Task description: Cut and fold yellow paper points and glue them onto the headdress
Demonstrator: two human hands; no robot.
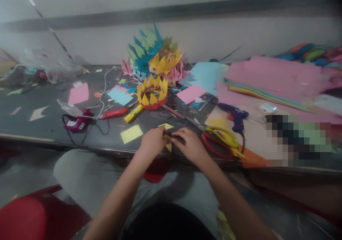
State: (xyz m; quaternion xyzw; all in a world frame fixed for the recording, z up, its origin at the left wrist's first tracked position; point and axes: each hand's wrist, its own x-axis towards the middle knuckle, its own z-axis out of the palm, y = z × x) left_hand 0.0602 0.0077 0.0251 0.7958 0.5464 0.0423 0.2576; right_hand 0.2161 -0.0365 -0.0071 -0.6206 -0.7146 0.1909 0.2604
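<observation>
Head view: littered table (34,126) before pale wall (216,40); left hand (154,140) and right hand (190,143) pinch a slim dark object (176,137).

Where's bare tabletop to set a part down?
Left front: mostly bare tabletop between the white scrap and purple device. Crowded: centre, around the yellow crown; right, with scissors, glue gun and pink sheets.
</observation>
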